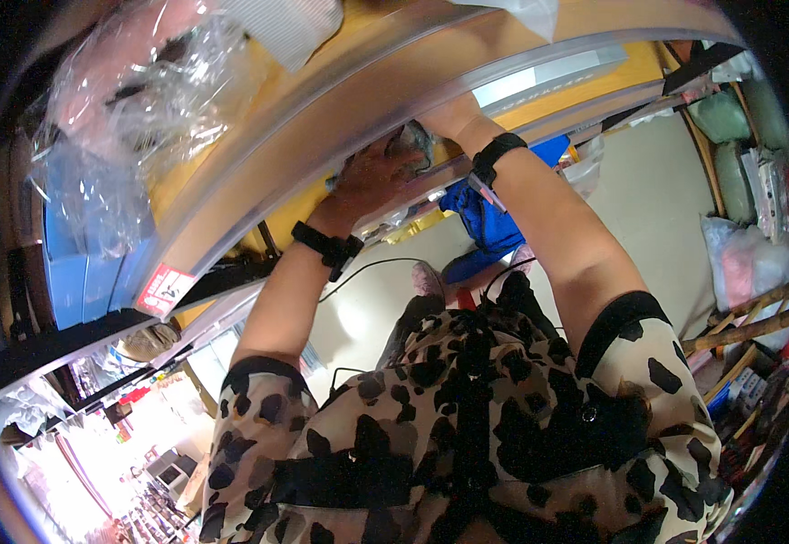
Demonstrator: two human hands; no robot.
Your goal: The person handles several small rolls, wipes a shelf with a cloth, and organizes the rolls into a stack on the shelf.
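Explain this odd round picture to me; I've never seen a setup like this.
There is no machine here: these are a person's own bare arms, with a black wristband on the left and another on the right. A wide fisheye camera on the person's head looks down, so straight edges curve and the spotted shirt fills the bottom. The left hand and right hand reach in at the shelving. Crinkled clear plastic wrapping lies on it, to the left. A dark item is by the left hand; whether it is gripped, I can't tell. The right hand's fingers are hidden.
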